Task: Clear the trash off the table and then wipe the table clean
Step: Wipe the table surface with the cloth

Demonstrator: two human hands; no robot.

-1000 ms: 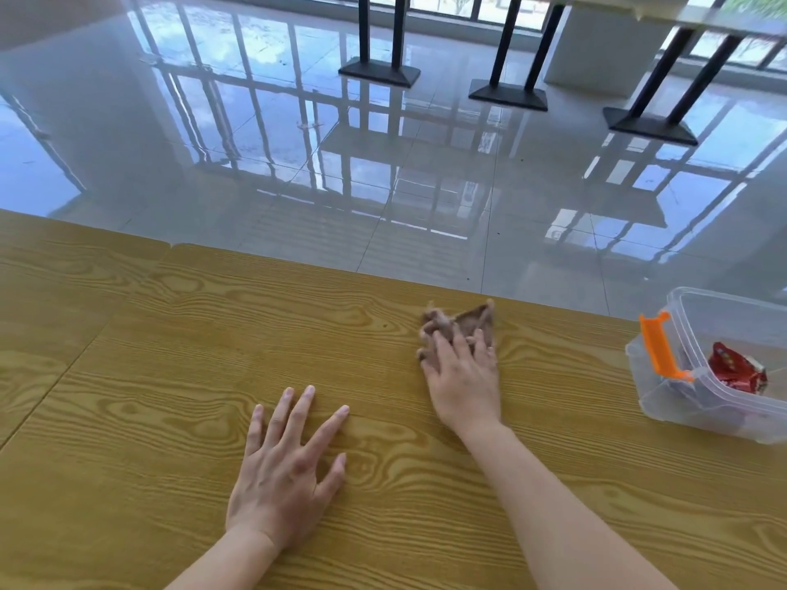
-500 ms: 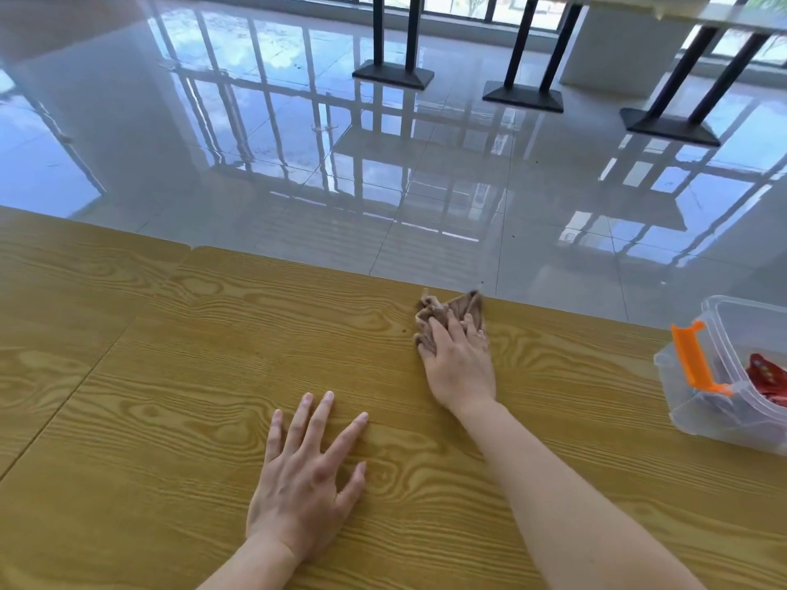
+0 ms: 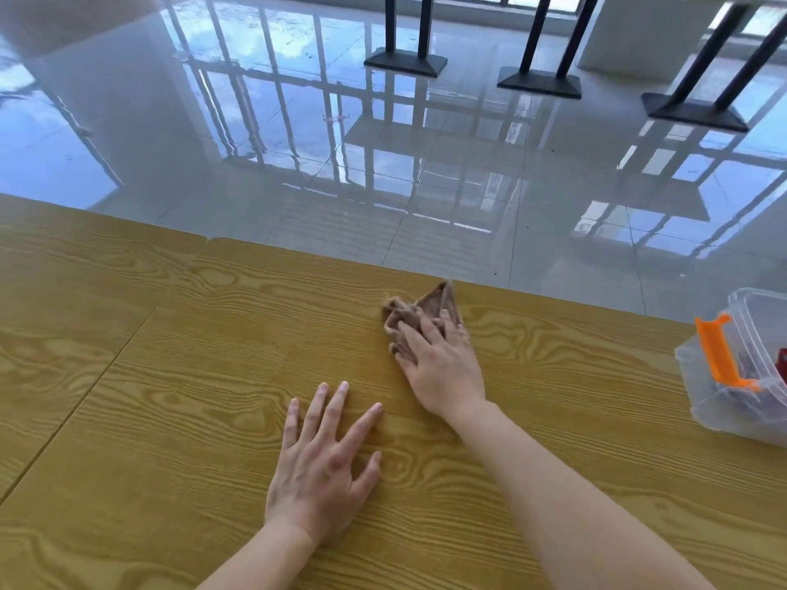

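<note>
A crumpled brown cloth [image 3: 430, 306] lies on the yellow wood-grain table [image 3: 191, 376] close to its far edge. My right hand [image 3: 443, 364] presses down on the cloth, fingers covering its near half. Flat on the table nearer to me rests my left hand [image 3: 326, 466], fingers spread, holding nothing. At the right edge stands a clear plastic box [image 3: 741, 419] with an orange latch [image 3: 719, 359]; a bit of red wrapper [image 3: 782, 363] shows inside it.
A seam [image 3: 106, 368] runs between two table panels on the left. Beyond the table's far edge is a glossy tiled floor [image 3: 298, 142] with black table bases [image 3: 404, 63] at the back.
My right hand has slid the cloth leftward along the far edge. The view has shifted left, so the plastic box sits further right. My left hand stays flat.
</note>
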